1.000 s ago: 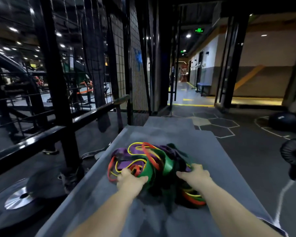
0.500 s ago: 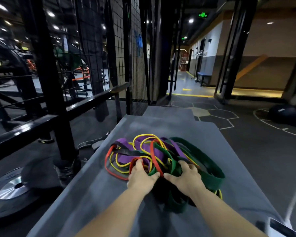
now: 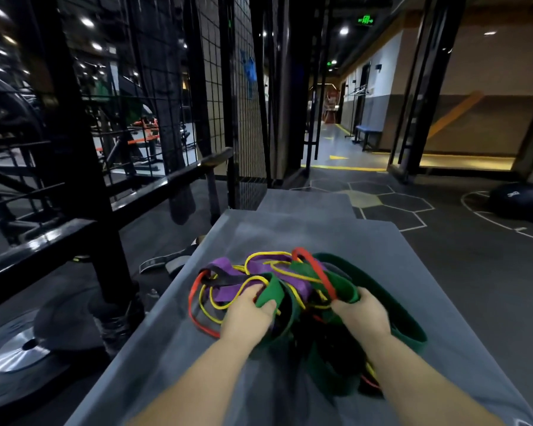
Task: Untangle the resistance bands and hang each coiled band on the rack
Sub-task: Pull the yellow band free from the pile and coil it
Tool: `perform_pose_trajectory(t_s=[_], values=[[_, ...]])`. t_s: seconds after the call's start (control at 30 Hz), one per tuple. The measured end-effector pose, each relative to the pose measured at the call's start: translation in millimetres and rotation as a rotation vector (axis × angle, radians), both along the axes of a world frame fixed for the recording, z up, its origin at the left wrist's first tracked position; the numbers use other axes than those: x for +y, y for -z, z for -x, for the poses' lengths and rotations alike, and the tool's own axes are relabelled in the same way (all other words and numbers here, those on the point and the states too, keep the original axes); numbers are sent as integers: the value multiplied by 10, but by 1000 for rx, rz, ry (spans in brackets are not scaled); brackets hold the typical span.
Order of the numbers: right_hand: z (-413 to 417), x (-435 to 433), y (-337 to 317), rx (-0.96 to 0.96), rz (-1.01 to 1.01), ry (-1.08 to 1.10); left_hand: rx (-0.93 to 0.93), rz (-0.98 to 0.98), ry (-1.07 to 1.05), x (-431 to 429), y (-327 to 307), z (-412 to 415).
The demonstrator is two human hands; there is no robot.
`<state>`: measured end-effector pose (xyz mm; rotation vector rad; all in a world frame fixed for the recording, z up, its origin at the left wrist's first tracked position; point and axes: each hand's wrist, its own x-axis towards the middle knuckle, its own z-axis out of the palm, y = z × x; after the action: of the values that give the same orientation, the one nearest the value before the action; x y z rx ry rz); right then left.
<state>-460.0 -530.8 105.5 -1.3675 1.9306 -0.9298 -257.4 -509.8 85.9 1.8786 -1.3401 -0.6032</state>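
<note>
- Tangle of resistance bands (image 3: 277, 281): it lies in a heap on the grey table (image 3: 290, 232). I give all positions below relative to this tangle.
- Left hand (image 3: 248, 313): at the near-left edge of the tangle, with fingers curled round a fold of wide green band (image 3: 270, 292).
- Right hand (image 3: 362, 315): at the near-right edge, gripping another green fold. I cannot tell whether it belongs to the same band. The hands are apart, with the tangle's dark core between them.
- Other strands: a purple band (image 3: 225, 272) and a black band (image 3: 220, 279) lie at the far-left. A thin yellow band (image 3: 204, 305) loops through the left half. A red band (image 3: 316, 269) arches over the far side and crosses down towards my right fingertips.
- Black steel frame (image 3: 74, 155): this stands left of the tangle and well apart from it. It may be the rack, but I cannot confirm that. I can make out no band hanging there.
- Risk, tightening: if I draw the two green folds apart while yellow and red strands thread between them, the crossings would probably cinch instead of freeing up.
- Risk, snap-back: a thin strand that is stretched and then slips free could whip towards my hands.
- Risk, dragging: a hard pull towards me could haul the whole tangle off the table's near edge.
- Risk, misreading: the core is dark and blurred, so I could pick the wrong strand to pull.
</note>
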Motion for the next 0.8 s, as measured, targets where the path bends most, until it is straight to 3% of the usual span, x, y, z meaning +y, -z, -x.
perform_pose_trajectory(t_s=[0.33,0.4,0.43,0.53,0.57,0.67,0.8], values=[[376,189,-709,-297,234,82,539,273,-4,266,-596,-315],[448,306,-778,-284,241,69,469,206,10,286,-563,-438],[482,363,-760,-181,175,14,389,110,10,289,-507,-489],[468,624,-676,130,-333,-380,-27,-269,47,444,-449,-493],[430,723,-659,223,-478,-487,-197,-315,11,492,-464,-468],[375,818,-560,569,-407,-534,-345,-310,-12,570,-540,-340],[463,773,-419,554,-263,-243,-556,-334,89,602,-684,-153]])
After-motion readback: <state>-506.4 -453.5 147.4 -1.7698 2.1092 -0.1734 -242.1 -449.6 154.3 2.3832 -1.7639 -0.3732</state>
